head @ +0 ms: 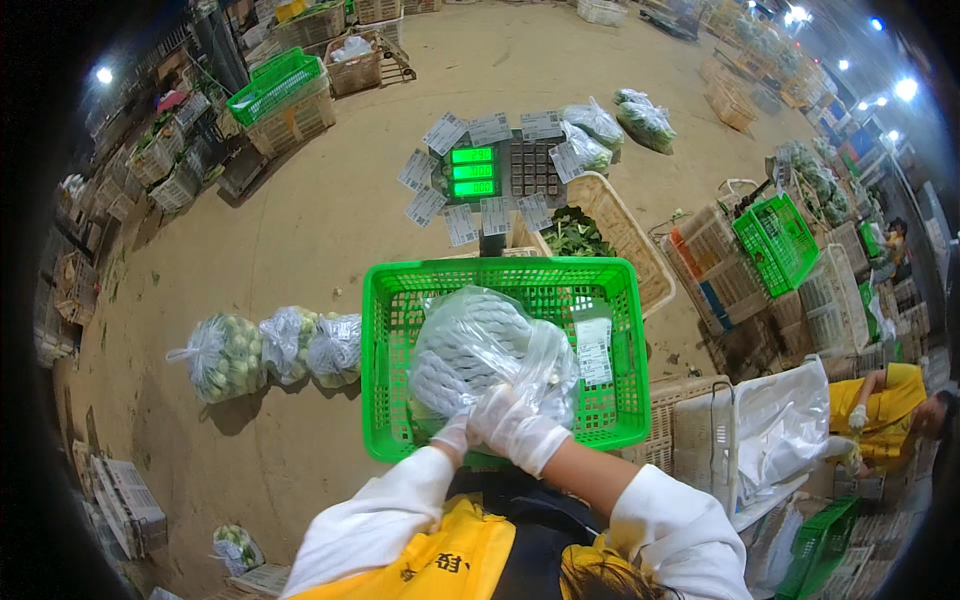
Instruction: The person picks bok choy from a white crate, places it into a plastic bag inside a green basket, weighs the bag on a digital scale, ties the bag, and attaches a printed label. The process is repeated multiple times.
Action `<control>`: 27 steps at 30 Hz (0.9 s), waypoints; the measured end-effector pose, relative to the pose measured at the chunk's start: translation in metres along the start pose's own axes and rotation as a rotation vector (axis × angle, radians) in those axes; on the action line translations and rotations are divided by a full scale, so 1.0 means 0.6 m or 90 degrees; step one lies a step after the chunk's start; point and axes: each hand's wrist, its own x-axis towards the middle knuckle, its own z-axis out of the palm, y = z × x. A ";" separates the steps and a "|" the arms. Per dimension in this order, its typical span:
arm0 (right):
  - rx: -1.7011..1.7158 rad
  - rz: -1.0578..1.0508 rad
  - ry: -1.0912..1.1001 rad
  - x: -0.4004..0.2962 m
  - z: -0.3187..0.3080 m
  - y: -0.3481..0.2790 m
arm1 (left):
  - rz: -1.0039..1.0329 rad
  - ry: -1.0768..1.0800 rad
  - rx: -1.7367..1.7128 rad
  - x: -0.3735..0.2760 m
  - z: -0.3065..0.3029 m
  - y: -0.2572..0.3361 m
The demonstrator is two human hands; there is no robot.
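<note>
A clear plastic bag (469, 337) of rounded produce in white foam netting lies in a green perforated plastic crate (504, 266). My right hand (514, 424), in a translucent glove, grips the bag's gathered plastic near the crate's close side. Against it, my gloved left hand (454, 433) also holds the bag; its fingers are mostly hidden. Beside the bag, a white printed label (595, 351) in a clear sleeve lies at the crate's right. Beyond the crate is a digital scale display (473, 171) with lit green readouts and a keypad (534, 163), ringed with printed labels (489, 129).
Several filled produce bags (225, 352) sit on the floor left of the crate; others (645, 124) lie past the scale. A beige crate (589, 187) holds leafy greens (576, 234). At right, a person in yellow (877, 412) stands by a plastic-lined crate (780, 427).
</note>
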 end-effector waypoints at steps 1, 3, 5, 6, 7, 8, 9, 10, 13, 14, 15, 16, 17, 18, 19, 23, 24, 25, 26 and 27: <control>0.087 0.021 0.070 -0.005 -0.008 0.018 | -0.043 -0.001 -0.204 -0.010 -0.016 -0.013; 0.211 0.043 0.169 -0.017 0.008 0.030 | -0.102 -0.064 -0.502 -0.017 -0.027 -0.041; 0.252 0.026 0.253 -0.024 0.010 0.044 | -0.116 -0.134 -0.679 -0.017 -0.052 -0.033; 0.273 0.014 0.316 -0.023 0.003 0.043 | -0.108 -0.168 -0.698 -0.016 -0.073 -0.015; 0.247 0.021 0.400 -0.028 -0.013 0.040 | -0.098 -0.196 -0.709 -0.013 -0.099 0.009; 0.217 0.038 0.470 -0.035 -0.018 0.038 | -0.083 -0.237 -0.730 -0.003 -0.103 0.016; 0.187 0.054 0.540 -0.040 -0.018 0.037 | -0.073 -0.270 -0.742 0.003 -0.107 0.022; 0.211 0.066 0.562 -0.050 -0.008 0.024 | -0.065 -0.298 -0.747 0.008 -0.113 0.028; 0.466 0.217 0.555 -0.090 0.060 -0.014 | -0.088 -0.327 -0.675 0.019 -0.141 0.095; 0.626 0.352 0.614 -0.082 0.097 -0.035 | -0.102 -0.325 -0.628 0.023 -0.144 0.121; 0.569 0.423 0.546 -0.073 0.136 -0.043 | -0.115 -0.326 -0.585 0.028 -0.146 0.144; 0.518 0.481 0.478 -0.060 0.169 -0.051 | -0.122 -0.324 -0.606 0.033 -0.137 0.150; 0.474 0.527 0.410 -0.043 0.198 -0.058 | -0.156 -0.298 -0.601 0.029 -0.124 0.119; 0.509 0.623 0.442 -0.015 0.214 -0.056 | -0.194 -0.263 -0.591 0.019 -0.118 0.091; 0.426 0.705 0.439 -0.009 0.200 -0.035 | -0.189 -0.228 -0.587 0.011 -0.114 0.085; 0.489 0.955 0.427 -0.036 0.166 0.033 | -0.240 -0.168 -0.602 0.003 -0.098 0.094; 0.522 0.984 0.432 -0.040 0.175 0.046 | -0.270 -0.168 -0.613 0.005 -0.095 0.101; 0.527 0.991 0.432 -0.041 0.187 0.055 | -0.278 -0.172 -0.617 0.007 -0.089 0.105; 0.531 0.995 0.436 -0.042 0.200 0.065 | -0.278 -0.179 -0.619 0.011 -0.085 0.109; 0.536 0.986 0.434 -0.040 0.215 0.070 | -0.269 -0.185 -0.620 0.014 -0.080 0.112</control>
